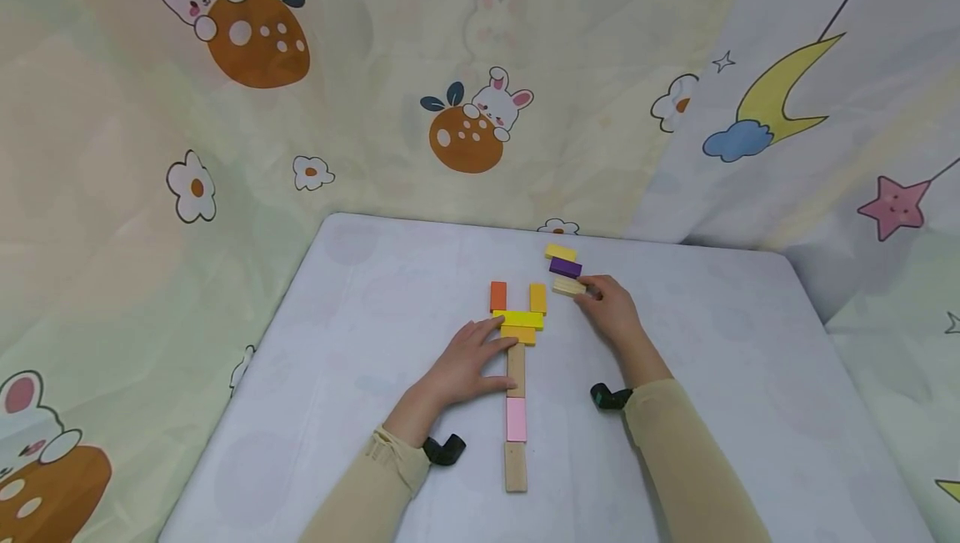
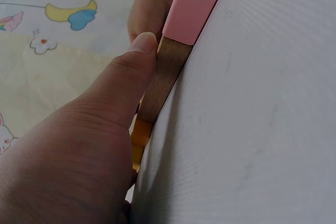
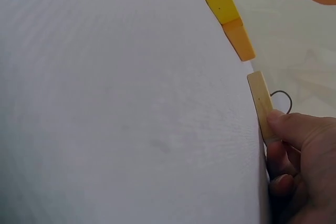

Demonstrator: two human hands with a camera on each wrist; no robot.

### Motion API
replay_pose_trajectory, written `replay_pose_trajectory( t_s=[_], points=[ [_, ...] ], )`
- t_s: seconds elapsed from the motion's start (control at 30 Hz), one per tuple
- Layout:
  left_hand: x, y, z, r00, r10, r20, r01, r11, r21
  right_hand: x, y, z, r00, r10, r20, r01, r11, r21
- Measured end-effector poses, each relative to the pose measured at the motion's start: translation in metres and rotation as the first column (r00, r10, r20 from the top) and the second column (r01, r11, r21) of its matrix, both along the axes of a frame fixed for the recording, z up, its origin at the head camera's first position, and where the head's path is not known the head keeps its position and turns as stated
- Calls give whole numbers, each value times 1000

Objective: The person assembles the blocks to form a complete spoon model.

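My right hand pinches one end of a pale wooden block lying on the table; the right wrist view shows the thumb on that block. My left hand rests over a row of blocks with its fingers spread. Its thumb touches a brown wooden block and its fingertips are at a bright yellow block and an orange-yellow block. Below the brown block, the row continues with a pink block and another wooden block.
Above the row stand a red-orange block and an amber block, set apart. Beyond the pale block lie a purple block and a yellow block. A patterned curtain hangs behind the white table.
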State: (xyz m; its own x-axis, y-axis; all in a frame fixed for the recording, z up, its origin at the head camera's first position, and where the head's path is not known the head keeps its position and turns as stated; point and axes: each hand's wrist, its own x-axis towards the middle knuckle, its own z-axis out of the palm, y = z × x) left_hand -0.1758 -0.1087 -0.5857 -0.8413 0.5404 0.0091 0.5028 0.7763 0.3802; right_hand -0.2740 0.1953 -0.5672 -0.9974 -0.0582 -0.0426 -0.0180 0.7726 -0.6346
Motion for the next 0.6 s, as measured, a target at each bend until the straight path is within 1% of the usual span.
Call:
replay_pose_trajectory(
  t_s=[0.23, 0.43, 0.5, 0.6],
  points=[
    [1, -1, 5, 1000, -22, -19, 23, 999, 39, 1, -1, -1, 1000, -6, -24, 6, 1000, -4],
    [2, -1, 7, 1000, -17, -10, 18, 999, 31, 2, -3, -4, 999, -21, -50, 21, 1000, -12],
    [2, -1, 7, 1000, -15, -7, 16, 999, 30, 3, -4, -3, 999, -19, -47, 17, 999, -39],
    [2, 0, 7, 1000, -14, -5, 14, 1000, 25, 5, -10, 0, 999, 6, -32, -8, 997, -75]
  ],
)
